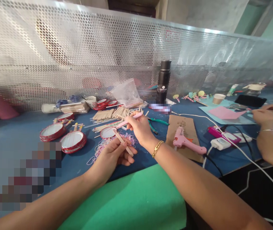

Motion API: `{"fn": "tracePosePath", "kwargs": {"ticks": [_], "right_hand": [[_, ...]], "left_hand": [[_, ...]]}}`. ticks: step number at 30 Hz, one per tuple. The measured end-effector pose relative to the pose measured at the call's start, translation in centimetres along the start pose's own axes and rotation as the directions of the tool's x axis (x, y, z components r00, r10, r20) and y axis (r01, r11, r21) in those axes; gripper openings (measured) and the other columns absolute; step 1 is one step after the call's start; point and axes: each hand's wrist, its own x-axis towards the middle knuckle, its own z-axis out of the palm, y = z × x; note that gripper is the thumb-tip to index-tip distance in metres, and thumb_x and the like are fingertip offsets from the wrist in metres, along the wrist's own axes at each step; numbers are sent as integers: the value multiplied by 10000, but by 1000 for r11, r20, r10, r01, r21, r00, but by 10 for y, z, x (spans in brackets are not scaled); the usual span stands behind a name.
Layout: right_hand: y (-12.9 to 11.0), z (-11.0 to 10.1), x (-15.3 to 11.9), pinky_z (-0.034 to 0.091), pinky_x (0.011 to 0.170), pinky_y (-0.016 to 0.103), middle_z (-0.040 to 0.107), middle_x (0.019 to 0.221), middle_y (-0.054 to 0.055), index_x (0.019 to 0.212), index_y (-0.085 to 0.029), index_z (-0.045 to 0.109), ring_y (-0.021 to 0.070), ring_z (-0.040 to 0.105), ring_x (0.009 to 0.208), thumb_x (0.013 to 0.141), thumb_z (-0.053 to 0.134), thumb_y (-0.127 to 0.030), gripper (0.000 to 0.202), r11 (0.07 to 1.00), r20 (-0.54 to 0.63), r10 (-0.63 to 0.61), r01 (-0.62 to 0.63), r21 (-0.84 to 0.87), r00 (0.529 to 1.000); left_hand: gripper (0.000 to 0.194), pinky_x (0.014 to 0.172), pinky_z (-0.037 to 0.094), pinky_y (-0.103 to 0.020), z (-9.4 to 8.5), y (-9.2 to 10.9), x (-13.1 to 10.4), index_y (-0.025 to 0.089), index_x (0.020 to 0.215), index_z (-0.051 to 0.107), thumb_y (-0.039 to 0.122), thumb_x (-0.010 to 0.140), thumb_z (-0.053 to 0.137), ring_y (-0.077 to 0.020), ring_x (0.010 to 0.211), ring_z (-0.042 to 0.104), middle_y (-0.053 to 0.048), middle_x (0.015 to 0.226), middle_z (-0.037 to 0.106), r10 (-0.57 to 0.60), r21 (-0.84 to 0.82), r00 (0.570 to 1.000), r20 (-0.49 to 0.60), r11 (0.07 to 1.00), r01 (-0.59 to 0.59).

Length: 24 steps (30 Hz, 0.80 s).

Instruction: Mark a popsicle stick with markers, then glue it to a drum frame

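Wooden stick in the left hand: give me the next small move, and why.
Probably set the tip of the pink pen-like tool on the wooden stick: the right hand aims it near the stick's upper end, while the left hand grips the stick. Whether they touch is unclear.

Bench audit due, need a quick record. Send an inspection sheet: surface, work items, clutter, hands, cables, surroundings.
Surface: blue table; green sheet below the forearms.
Work items: flat wooden stick and pink pen-like tool, both held; red-rimmed drums at left; loose sticks; tangled string; pink glue gun on cardboard.
Clutter: black bottle, plastic bag, green-handled pliers, paper cup.
Hands: left hand holds the wooden stick; right hand holds the pink tool.
Cables: white cable and black cable at right.
Surroundings: perforated screen behind; another person's hands at right.
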Motion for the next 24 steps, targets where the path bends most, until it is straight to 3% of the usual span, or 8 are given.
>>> {"fn": "tracePosePath", "kwargs": {"ticks": [8, 13, 20, 24], "right_hand": [[1, 1, -1, 372, 518, 237, 547, 498, -57, 619, -207, 516, 95, 486, 479, 812, 603, -242, 215, 1000, 8, -8, 8, -9, 1000], [-2, 1, 0, 374, 526, 234, 539, 489, -61, 619, -210, 504, 93, 491, 482, 806, 600, -234, 212, 1000, -11, 26, -26, 12, 1000], [-11, 0, -2, 402, 543, 234, 584, 553, -43, 725, -198, 619, 97, 521, 530, 806, 636, -346, 170, 995, 37, 52, -55, 81, 998], [-14, 1, -4, 432, 584, 229, 615, 615, -43, 758, -189, 639, 96, 551, 583, 731, 677, -265, 90, 993, 75, 57, -64, 95, 996]], "left_hand": [[297, 474, 519, -186, 1, 0, 0, 176, 900, 600, 438, 835, 725, -114, 503, 634, -3, 616, 702, -7, 9, 1000, -3, 1000, 7], [274, 471, 517, -187, 1, 1, -1, 177, 898, 603, 413, 836, 728, -107, 507, 634, -16, 693, 733, -10, -8, 1000, -18, 1000, 10], [242, 483, 519, -190, 2, 4, -3, 155, 940, 665, 390, 882, 677, -106, 534, 643, -45, 782, 752, -24, -26, 999, -26, 999, 23], [243, 468, 494, -182, 3, 6, -3, 142, 919, 683, 380, 903, 642, -111, 554, 644, -70, 832, 752, -47, -46, 998, -50, 998, 45]]}}
